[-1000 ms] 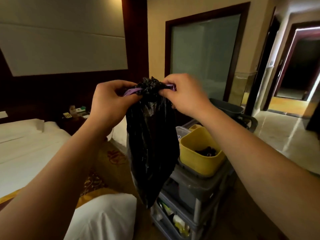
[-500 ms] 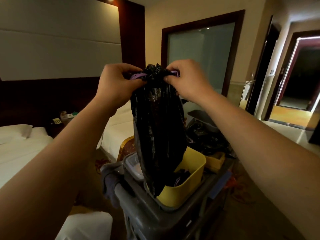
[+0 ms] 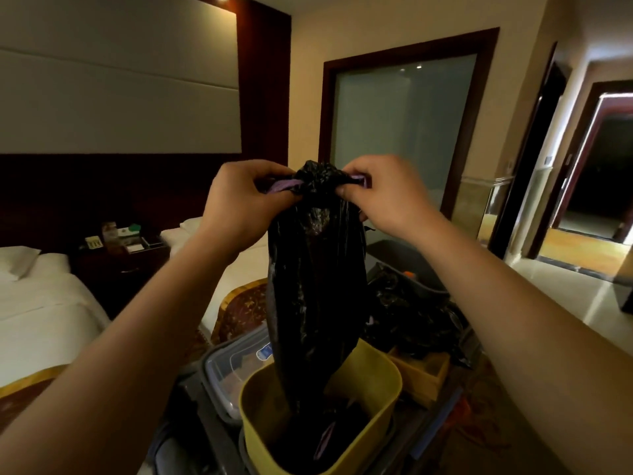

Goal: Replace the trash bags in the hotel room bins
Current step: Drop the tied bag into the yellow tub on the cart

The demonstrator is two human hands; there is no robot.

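Left hand (image 3: 239,204) and right hand (image 3: 383,193) each pinch a purple drawstring (image 3: 286,184), fingers (image 3: 346,192) clenched either side of a black trash bag (image 3: 315,286)'s gathered neck. The bag hangs below the fingers, its bottom inside a yellow tub (image 3: 383,399). Probably cinching shut; knotting the strings comes next.

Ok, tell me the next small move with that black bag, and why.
Probably pull the purple drawstring outward to cinch it tight. The left hand and right hand each pinch the drawstring beside the bunched neck of the black bag, and its bottom hangs inside the yellow bin, so it looks ready to close.
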